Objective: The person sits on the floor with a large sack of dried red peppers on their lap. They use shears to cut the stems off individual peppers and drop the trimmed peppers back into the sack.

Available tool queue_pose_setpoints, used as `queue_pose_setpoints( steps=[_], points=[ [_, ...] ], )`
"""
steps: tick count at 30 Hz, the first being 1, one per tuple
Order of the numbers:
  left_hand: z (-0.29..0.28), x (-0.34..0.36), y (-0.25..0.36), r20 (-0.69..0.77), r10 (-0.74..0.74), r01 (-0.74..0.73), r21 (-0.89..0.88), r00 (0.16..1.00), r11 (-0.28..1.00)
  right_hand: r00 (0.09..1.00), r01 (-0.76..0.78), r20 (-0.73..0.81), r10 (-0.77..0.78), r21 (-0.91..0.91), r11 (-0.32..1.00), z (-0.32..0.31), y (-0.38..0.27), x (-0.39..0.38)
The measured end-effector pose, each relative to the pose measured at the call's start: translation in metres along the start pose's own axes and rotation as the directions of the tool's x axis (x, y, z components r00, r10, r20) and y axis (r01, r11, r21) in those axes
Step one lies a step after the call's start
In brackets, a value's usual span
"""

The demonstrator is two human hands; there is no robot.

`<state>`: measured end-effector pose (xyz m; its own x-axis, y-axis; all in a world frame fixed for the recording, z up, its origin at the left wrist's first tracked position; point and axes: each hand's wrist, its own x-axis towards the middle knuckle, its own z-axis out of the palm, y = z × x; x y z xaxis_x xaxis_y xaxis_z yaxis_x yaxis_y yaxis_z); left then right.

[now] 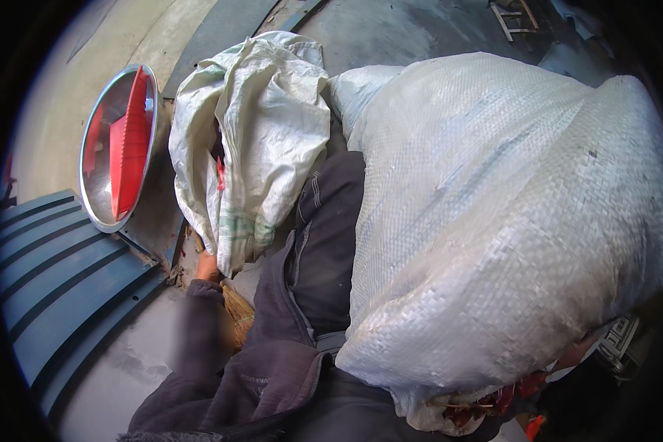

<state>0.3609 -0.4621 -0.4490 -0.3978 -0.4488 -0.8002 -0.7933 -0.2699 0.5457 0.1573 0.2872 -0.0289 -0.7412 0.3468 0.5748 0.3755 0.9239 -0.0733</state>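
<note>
A large white woven sack (493,199) fills the right side, bulging and tilted over my lap. Dark red, dried-looking pieces (493,401) show at its lower end. What looks like part of my right hand (576,352) shows at the sack's lower right edge, its fingers hidden. Left of my leg is a smaller, slack white sack (272,132) with faint green stripes; a bit of red shows in its fold. My left hand (208,267) is at that sack's lower edge, its fingers mostly hidden. Beside my left forearm lies a straw-coloured bundle (239,313), partly covered by my sleeve.
A metal basin (85,151) with a red plastic scoop-like piece (127,147) in it stands at the far left. Ribbed dark blue sheet metal (66,272) lies nearer. At the upper right is a small wooden frame (513,20) on the concrete floor.
</note>
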Motion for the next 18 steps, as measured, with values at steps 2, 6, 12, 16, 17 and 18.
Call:
queue_pose_setpoints(
  steps=[2, 6, 12, 16, 17, 18],
  points=[
    [0.033, 0.004, 0.025, -0.154, 0.167, -0.072, 0.489, 0.974, 0.869, 1.000, 0.000, -0.011, -0.001, -0.030, 1.000, -0.008, -0.003, -0.003],
    [0.096, -0.005, 0.136, -0.065, 0.770, -0.316, 0.887, 0.635, 0.336, 0.999, -0.035, -0.010, 0.035, -0.046, 0.998, -0.016, -0.001, -0.006],
    [0.215, 0.113, 0.238, -0.198, 0.680, -0.395, 0.688, 0.706, 0.609, 0.999, -0.049, 0.000, 0.049, -0.063, 0.997, -0.019, -0.006, -0.003],
    [0.270, 0.215, 0.271, 0.114, 0.569, -0.558, 0.420, 0.815, 0.715, 0.998, -0.065, 0.014, 0.066, -0.074, 0.995, -0.017, -0.006, -0.003],
    [0.299, 0.207, 0.287, 0.250, 0.599, -0.648, 0.227, 0.761, 0.727, 0.997, -0.073, 0.011, 0.074, -0.089, 0.993, -0.021, -0.007, -0.005],
    [0.326, 0.187, 0.307, 0.369, 0.635, -0.689, 0.019, 0.678, 0.725, 0.997, -0.078, 0.012, 0.079, -0.105, 0.991, -0.024, -0.008, -0.007]
  ],
)
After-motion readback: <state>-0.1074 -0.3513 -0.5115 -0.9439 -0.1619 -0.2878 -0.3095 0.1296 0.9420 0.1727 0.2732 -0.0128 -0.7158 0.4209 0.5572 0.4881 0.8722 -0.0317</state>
